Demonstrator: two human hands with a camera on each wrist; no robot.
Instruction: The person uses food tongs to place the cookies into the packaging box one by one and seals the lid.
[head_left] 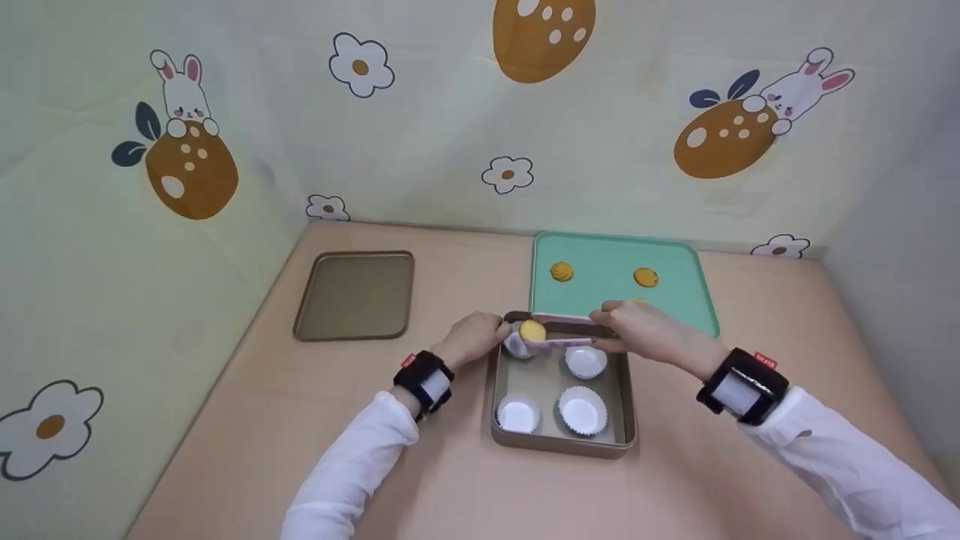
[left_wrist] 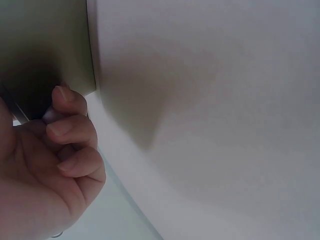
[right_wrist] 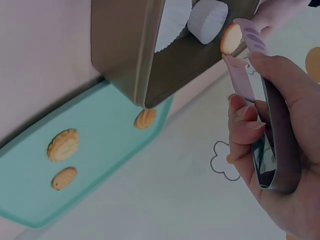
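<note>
My right hand (head_left: 649, 334) grips a pair of tongs (right_wrist: 282, 135) with pink tips. Between the tips is a round yellow cookie (head_left: 532, 331), held above the far-left paper cup (head_left: 516, 346) in a brown rectangular tin (head_left: 559, 445). Other white fluted cups, at far right (head_left: 586, 363), near left (head_left: 517, 415) and near right (head_left: 583, 411), sit in the tin. My left hand (head_left: 474, 336) holds the tin's far-left corner; in the left wrist view its fingers (left_wrist: 75, 130) are curled beside the tin wall, while the thumb's contact is partly hidden.
Behind the tin lies a mint-green tray (head_left: 615, 244) bearing a swirled cookie (head_left: 562, 271), an oval cookie (head_left: 646, 277) and another partly hidden by my right hand. A brown square tray (head_left: 356, 296) lies at the back left. Patterned cloth walls (head_left: 427, 135) border the table.
</note>
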